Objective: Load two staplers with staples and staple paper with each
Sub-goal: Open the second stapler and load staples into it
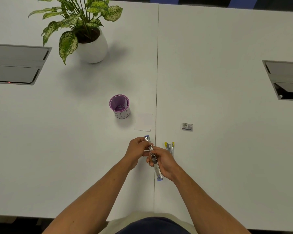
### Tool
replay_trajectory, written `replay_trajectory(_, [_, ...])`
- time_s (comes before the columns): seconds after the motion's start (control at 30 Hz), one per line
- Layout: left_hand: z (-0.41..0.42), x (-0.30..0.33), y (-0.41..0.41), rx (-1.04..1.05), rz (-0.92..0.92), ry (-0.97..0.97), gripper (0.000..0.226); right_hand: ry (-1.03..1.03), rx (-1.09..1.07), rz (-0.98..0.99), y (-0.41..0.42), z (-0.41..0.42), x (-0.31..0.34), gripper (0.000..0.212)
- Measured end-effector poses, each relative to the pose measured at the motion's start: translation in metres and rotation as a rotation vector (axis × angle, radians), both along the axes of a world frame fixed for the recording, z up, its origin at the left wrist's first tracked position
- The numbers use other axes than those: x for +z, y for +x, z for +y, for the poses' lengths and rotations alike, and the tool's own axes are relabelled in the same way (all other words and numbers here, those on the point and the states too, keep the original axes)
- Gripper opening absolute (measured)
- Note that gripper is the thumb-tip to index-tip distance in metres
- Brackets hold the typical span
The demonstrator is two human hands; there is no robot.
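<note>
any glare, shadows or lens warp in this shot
Head view: soft overhead light, no harsh glare; the potted plant and purple cup cast faint blurred shadows on the white table; wide-angle warp bows the far table edge; the purple stapler looks slightly soft.
</note>
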State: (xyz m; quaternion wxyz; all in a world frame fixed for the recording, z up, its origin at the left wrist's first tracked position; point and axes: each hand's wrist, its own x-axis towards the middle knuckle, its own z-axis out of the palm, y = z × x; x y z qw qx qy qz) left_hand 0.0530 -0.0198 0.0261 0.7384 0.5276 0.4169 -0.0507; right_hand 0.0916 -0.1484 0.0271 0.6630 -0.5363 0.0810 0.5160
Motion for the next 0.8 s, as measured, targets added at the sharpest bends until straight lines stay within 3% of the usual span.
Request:
replay_trajectory(0.17, [-0.0041, -0.0006, 0.0005, 0.034, 0.021, 0.047, 0.013, -0.032, 0.020, -0.031, 0.0015, 0.0012, 0.0018, 0.028])
replay_trajectory(0.5, [-0.0026, -0.0039, 0.0031, 0.059, 0.032, -0.035, 0.017, -0.072, 0.072, -0.059, 0.0017, -0.0005, -0.0005, 0.031])
replay_trajectory(0.8, [-0.0002, -0.0030, 0.0032, 0.061, -0.009, -0.078, 0.023, -0.014, -0.001, 0.025, 0.0012, -0.0030, 0.0032, 0.032])
